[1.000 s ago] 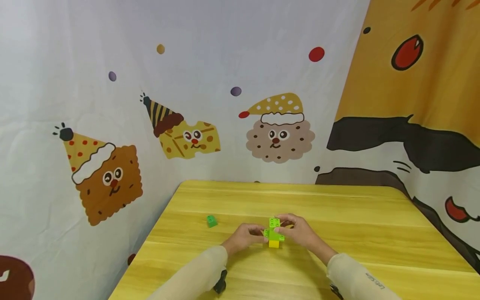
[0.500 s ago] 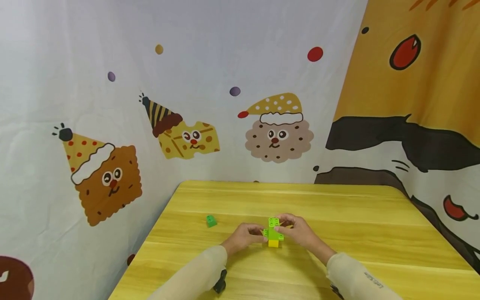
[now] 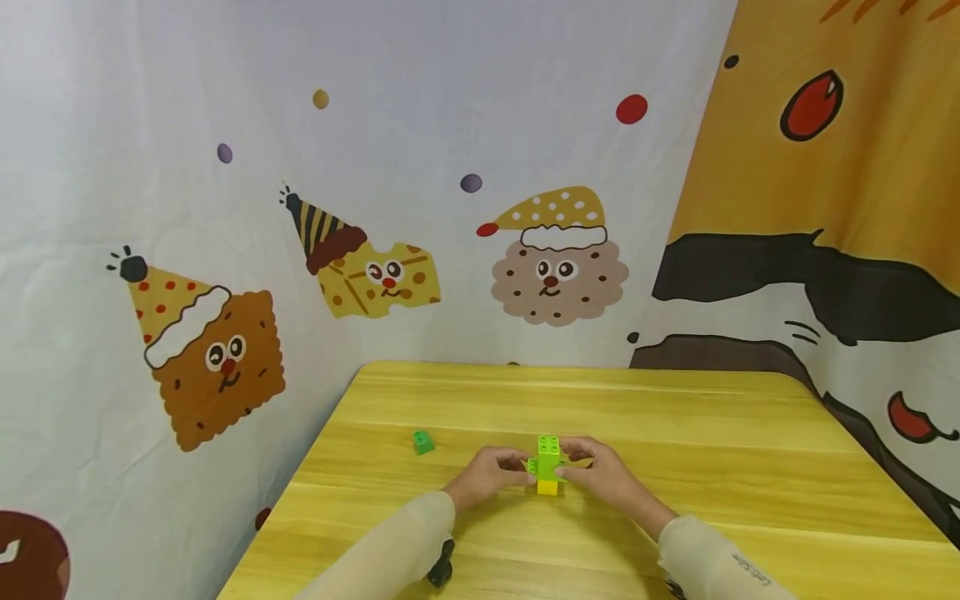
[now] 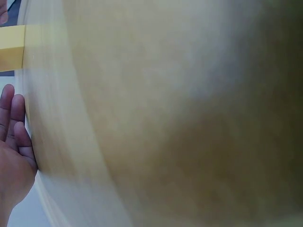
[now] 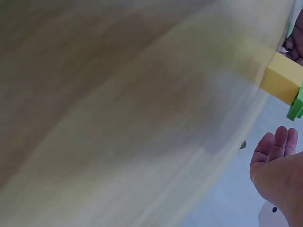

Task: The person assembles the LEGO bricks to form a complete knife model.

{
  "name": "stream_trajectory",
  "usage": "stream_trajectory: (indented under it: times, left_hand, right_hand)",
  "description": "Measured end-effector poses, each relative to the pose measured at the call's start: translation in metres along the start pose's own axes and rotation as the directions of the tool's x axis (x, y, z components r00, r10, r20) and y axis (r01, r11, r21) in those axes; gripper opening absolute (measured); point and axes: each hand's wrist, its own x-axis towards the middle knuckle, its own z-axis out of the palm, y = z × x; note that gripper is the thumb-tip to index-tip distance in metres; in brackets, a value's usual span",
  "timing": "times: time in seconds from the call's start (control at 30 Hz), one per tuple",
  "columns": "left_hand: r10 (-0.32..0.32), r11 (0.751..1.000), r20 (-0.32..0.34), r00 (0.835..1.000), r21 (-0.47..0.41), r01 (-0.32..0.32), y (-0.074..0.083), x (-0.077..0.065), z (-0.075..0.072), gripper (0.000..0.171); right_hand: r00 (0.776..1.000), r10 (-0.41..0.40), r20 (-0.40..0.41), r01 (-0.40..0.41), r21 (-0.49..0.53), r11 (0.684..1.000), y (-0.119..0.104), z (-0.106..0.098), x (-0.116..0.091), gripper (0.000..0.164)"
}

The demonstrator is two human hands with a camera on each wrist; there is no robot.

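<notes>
A small stack of toy building bricks stands upright on the table, with a lime-green tower (image 3: pixel 549 460) over a yellow brick (image 3: pixel 547 487). Green studded pieces jut from its left and right sides. My left hand (image 3: pixel 491 477) pinches the left piece between thumb and fingers. On the other side, my right hand (image 3: pixel 600 471) has its thumb in front of and fingers behind the right piece, which it mostly covers. In the left wrist view only the yellow brick (image 4: pixel 12 49) shows beside the hand; the right wrist view has the yellow brick (image 5: pixel 283 78) and a green piece (image 5: pixel 297 105).
A loose darker green brick (image 3: pixel 423 443) lies on the wooden table (image 3: pixel 675 417), left of and beyond the stack. Behind the table hangs a white cloth (image 3: pixel 420 100) printed with cartoon snacks. A dark wrist device (image 3: pixel 441 565) sits under the left sleeve.
My right hand has lowered slightly from the tower's upper part to the green piece on its right side. The left hand and the stack have stayed in place.
</notes>
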Motion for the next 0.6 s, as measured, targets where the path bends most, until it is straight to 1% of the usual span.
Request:
stream_trajectory:
  times: [0.1,0.17,0.3,0.47,0.6]
  left_hand:
    - [0.005,1.000,-0.003,1.000,-0.003,-0.005,0.000,-0.001,0.000,0.033]
    - [0.006,1.000,-0.004,1.000,-0.011,-0.006,0.000,-0.001,0.001,0.033]
    - [0.000,1.000,-0.009,1.000,-0.019,0.000,0.001,-0.001,0.001,0.031]
    - [-0.001,1.000,-0.023,1.000,-0.006,0.001,0.001,0.000,0.002,0.030]
    - [-0.005,1.000,-0.026,1.000,0.000,0.005,0.000,0.000,0.002,0.031]
  right_hand:
    - [0.999,0.038,-0.003,-0.038,-0.004,0.999,0.004,-0.001,0.000,0.054]
    - [0.999,0.047,0.003,-0.047,-0.001,0.999,0.008,-0.002,-0.001,0.056]
    - [0.998,0.048,0.029,-0.048,0.009,0.999,0.014,-0.003,-0.002,0.056]
    - [0.996,0.057,0.065,-0.058,0.014,0.998,0.019,-0.004,-0.004,0.055]
    - [0.995,0.056,0.078,-0.058,0.023,0.998,0.021,-0.005,-0.004,0.050]
